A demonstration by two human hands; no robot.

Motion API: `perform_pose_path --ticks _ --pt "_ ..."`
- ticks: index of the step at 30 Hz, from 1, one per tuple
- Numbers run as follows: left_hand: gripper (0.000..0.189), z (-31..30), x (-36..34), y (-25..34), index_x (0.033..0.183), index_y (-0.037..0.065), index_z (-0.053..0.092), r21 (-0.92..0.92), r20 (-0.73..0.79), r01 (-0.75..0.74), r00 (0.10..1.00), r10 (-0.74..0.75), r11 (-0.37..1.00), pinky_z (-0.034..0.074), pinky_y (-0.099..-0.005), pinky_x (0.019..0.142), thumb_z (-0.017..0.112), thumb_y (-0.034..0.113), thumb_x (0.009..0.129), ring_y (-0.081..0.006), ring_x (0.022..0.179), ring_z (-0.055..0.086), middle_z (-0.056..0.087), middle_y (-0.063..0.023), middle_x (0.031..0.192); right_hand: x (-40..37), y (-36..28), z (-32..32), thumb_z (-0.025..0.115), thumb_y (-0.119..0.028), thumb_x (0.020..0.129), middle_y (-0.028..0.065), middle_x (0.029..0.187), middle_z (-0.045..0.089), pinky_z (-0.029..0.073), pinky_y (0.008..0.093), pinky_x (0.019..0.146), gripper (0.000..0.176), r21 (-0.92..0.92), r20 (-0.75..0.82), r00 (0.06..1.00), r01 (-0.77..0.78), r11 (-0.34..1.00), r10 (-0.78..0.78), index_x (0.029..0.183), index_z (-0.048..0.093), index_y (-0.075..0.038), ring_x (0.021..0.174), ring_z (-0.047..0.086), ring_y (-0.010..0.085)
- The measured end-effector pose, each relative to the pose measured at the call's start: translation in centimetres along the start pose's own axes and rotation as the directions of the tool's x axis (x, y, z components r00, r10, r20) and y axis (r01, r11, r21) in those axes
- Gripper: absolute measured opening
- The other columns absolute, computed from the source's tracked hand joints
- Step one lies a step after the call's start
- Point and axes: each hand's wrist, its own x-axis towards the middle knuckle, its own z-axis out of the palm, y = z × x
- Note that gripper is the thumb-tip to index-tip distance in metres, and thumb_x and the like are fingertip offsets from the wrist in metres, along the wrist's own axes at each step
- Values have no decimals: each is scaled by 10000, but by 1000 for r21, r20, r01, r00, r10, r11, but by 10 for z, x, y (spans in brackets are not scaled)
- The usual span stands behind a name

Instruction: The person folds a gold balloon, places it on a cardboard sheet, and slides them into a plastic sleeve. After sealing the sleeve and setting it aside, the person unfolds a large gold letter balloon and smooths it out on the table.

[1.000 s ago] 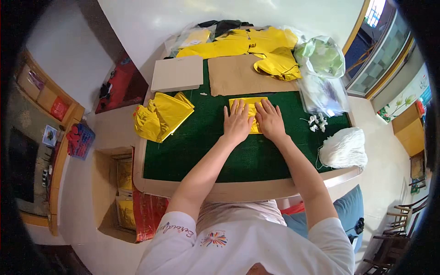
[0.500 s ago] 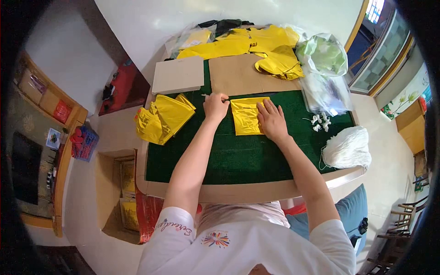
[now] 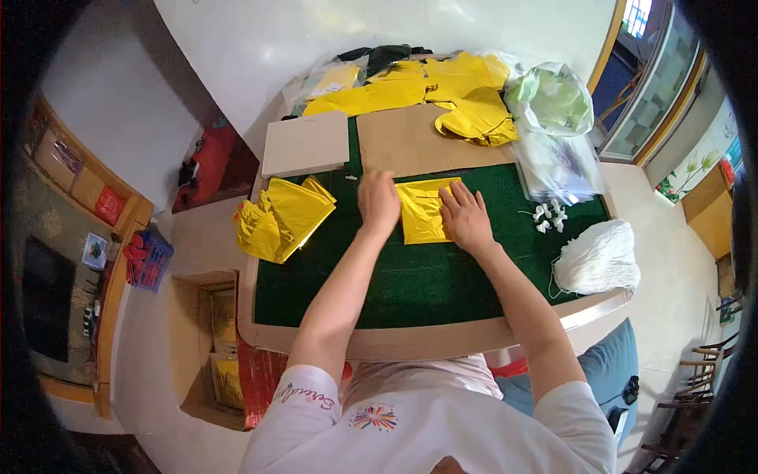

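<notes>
A flat yellow foil packet (image 3: 422, 221) lies on the dark green mat (image 3: 379, 284). My right hand (image 3: 467, 220) rests palm down on the packet's right side, fingers stretched out. At its upper left corner is my left hand (image 3: 380, 204), curled and closed, with fingertips blurred; what it holds cannot be made out. A small white scrap (image 3: 351, 178) lies just left of that hand. Further left sits a crumpled pile of yellow foil pieces (image 3: 286, 217).
Behind are a pale flat box (image 3: 305, 144), a cardboard sheet (image 3: 399, 142) and a heap of yellow foil (image 3: 466, 79). At right stand a plastic bag (image 3: 553, 99), clear plastic sleeves (image 3: 557, 170), small white knotted pieces (image 3: 546, 216) and a bundle of white string (image 3: 598, 257).
My left hand has shifted slightly right, along the packet's top left corner, and its fingers are now blurred. My right hand stays flat on the packet. The whole view has tilted a little.
</notes>
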Motion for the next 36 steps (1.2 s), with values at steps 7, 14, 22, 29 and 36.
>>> perform_pose_path --ticks 7,14,22,29,36 --pt "618 9 -36 31 1421 18 309 229 461 -133 887 13 964 140 -508 1130 416 409 954 -271 1409 199 251 -144 1508 0 0 -1 475 -279 939 118 1372 456 308 502 1058 394 -11 -24 1000 12 1000 -12 1302 498 -130 1304 394 272" --pt "630 8 -39 31 1439 34 283 240 483 -144 875 10 960 96 -505 1140 386 424 956 -265 1415 187 240 -129 1518 19 -7 -2 483 -274 916 123 1372 460 309 518 1051 410 -40 52 999 -5 999 7 1286 511 -99 1313 385 264" --pt "636 8 -37 31 1445 40 276 250 489 -139 872 -1 958 87 -506 1142 372 432 954 -256 1418 182 229 -121 1523 19 -8 19 430 -321 938 125 1439 387 265 510 1081 479 -12 26 999 -31 999 31 1365 438 -103 1357 326 252" --pt "631 9 -37 30 1450 51 270 259 494 -139 870 -8 956 85 -504 1143 374 426 953 -253 1419 182 225 -116 1526 17 2 9 437 -333 942 64 1455 380 249 523 1083 482 -37 53 995 -86 996 88 1376 423 -123 1354 333 244" --pt "643 12 -38 27 1446 48 277 262 471 -147 882 6 954 107 -507 1136 396 437 947 -245 1414 194 231 -112 1523 18 8 8 402 -347 956 43 1463 370 232 519 1092 492 -37 72 987 -143 989 146 1391 402 -117 1361 319 233"
